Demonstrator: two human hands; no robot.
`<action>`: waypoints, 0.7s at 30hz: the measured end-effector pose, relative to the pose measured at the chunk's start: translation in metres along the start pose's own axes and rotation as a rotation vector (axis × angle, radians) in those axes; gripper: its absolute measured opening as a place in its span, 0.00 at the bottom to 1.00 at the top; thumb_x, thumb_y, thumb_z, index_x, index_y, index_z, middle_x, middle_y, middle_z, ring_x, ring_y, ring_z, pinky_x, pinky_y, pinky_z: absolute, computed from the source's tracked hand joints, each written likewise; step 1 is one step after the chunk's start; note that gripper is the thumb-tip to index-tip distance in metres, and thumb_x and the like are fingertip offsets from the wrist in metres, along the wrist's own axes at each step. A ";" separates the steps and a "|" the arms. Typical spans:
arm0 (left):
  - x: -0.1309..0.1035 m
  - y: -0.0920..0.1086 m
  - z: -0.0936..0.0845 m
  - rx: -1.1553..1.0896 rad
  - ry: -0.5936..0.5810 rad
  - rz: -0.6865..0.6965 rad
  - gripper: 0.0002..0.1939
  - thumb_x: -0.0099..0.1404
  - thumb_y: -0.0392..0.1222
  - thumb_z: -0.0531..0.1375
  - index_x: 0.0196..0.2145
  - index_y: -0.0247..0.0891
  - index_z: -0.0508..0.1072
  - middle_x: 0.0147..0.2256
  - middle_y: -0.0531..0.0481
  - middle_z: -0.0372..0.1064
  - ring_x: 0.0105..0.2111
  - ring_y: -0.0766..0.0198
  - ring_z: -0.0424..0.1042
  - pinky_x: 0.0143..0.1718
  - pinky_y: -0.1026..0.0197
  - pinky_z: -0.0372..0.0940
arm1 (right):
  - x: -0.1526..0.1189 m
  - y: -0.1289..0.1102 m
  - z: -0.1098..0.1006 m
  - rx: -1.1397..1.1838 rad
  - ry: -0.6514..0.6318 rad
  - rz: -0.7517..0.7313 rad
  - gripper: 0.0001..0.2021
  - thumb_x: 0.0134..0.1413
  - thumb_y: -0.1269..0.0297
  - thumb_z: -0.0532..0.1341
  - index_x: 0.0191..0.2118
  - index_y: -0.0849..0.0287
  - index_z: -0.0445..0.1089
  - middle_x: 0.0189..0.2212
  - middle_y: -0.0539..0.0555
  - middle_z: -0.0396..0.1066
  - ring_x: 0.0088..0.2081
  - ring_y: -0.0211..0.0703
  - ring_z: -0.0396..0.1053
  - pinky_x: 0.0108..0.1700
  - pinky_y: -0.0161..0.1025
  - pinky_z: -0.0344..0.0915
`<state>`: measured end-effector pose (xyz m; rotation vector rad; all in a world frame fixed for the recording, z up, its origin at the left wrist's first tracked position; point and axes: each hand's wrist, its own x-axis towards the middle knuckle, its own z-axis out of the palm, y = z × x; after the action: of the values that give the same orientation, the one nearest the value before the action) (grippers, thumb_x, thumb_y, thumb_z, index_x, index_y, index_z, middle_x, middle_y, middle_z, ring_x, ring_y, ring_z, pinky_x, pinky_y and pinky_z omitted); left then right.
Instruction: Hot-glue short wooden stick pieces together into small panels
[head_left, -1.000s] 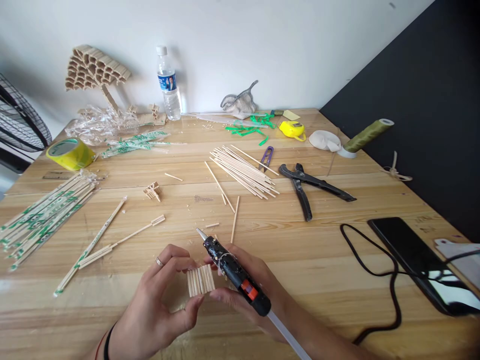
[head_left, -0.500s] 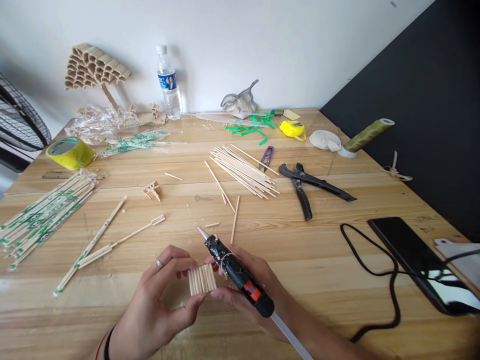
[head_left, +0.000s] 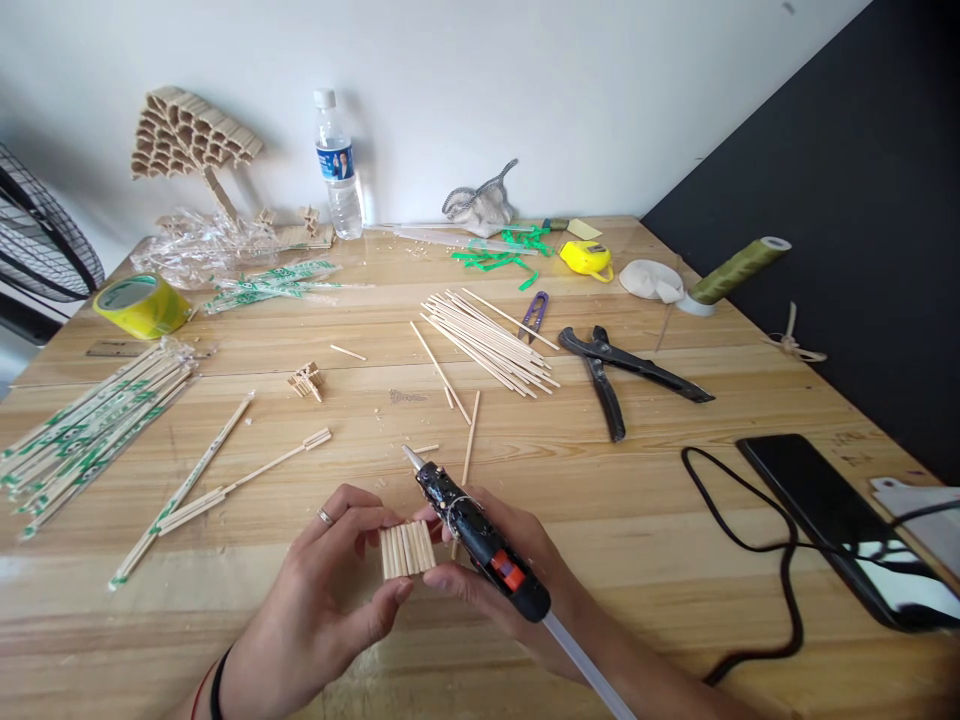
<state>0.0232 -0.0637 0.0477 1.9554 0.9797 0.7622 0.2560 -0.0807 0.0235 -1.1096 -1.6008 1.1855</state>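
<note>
A small panel of short wooden sticks laid side by side (head_left: 406, 551) is pinched between the thumb and fingers of my left hand (head_left: 341, 575). My right hand (head_left: 517, 570) holds a black hot glue gun (head_left: 480, 540) with a red-orange switch; its thumb tip meets the panel's right edge. The metal nozzle points up and to the left, away from the panel. From the gun's rear end a translucent glue stick (head_left: 589, 665) sticks out. Part of my right fingers is hidden behind the gun. Beyond the nozzle lie a loose stick (head_left: 471, 430) and small offcuts.
Bare sticks (head_left: 487, 340) lie in a pile mid-table, near purple snips (head_left: 534, 315) and black cutters (head_left: 600, 365). Wrapped chopsticks (head_left: 97, 425) and yellow tape (head_left: 142, 306) are at left. A phone (head_left: 832, 520) and black cable (head_left: 787, 560) occupy the right. A bottle (head_left: 337, 170) stands behind.
The panel has tipped slightly and risen a little in my fingers. The glue gun's nozzle has shifted slightly to the right. Both hands keep their hold.
</note>
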 end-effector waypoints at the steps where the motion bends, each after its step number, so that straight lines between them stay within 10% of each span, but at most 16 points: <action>1: 0.000 0.000 0.000 -0.002 0.002 0.001 0.15 0.71 0.37 0.65 0.53 0.48 0.73 0.43 0.49 0.72 0.43 0.58 0.72 0.45 0.58 0.70 | 0.000 0.000 0.000 0.001 -0.001 -0.001 0.14 0.61 0.54 0.70 0.46 0.55 0.74 0.37 0.54 0.79 0.37 0.48 0.77 0.38 0.40 0.72; 21: 0.001 0.001 0.000 -0.012 -0.005 -0.008 0.11 0.71 0.39 0.65 0.50 0.46 0.74 0.41 0.48 0.73 0.40 0.57 0.73 0.41 0.58 0.70 | -0.001 0.000 0.001 -0.011 0.016 0.037 0.14 0.60 0.52 0.70 0.44 0.55 0.75 0.35 0.52 0.79 0.36 0.47 0.77 0.37 0.39 0.72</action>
<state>0.0242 -0.0628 0.0492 1.9414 0.9769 0.7569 0.2549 -0.0816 0.0228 -1.1572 -1.5826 1.1907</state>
